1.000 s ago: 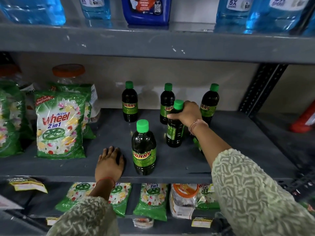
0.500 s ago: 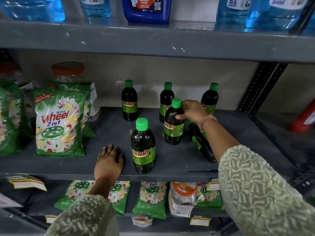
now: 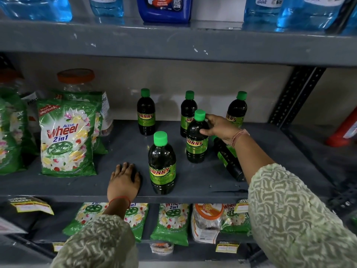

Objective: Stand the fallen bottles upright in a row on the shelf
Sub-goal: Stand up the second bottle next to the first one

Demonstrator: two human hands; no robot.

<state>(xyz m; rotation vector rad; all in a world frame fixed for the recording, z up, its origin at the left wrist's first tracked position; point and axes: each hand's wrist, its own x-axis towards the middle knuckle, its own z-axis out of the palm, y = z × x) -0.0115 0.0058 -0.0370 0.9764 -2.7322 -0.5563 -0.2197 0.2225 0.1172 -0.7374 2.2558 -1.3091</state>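
Dark Sunny bottles with green caps stand on the grey shelf [image 3: 193, 188]. Three stand along the back wall: left [image 3: 146, 113], middle [image 3: 187, 111] and right [image 3: 237, 110]. A nearer one [image 3: 161, 165] stands close to the front edge. My right hand [image 3: 220, 127] curls around the neck and shoulder of another upright bottle [image 3: 196, 140], fingers touching it. One bottle [image 3: 229, 161] lies fallen on its side under my right forearm, partly hidden. My left hand [image 3: 123, 180] rests flat on the shelf's front edge, holding nothing.
Green Wheel detergent bags [image 3: 66, 138] and an orange-lidded jar [image 3: 76, 79] fill the shelf's left side. Blue liquid bottles [image 3: 164, 8] stand on the shelf above. More detergent bags [image 3: 170, 223] lie on the shelf below. A black upright post [image 3: 293, 95] bounds the right.
My right hand has set the tilted bottle upright and slid from its cap to its neck. The fallen bottle under my forearm has come into view. My left hand stayed put.
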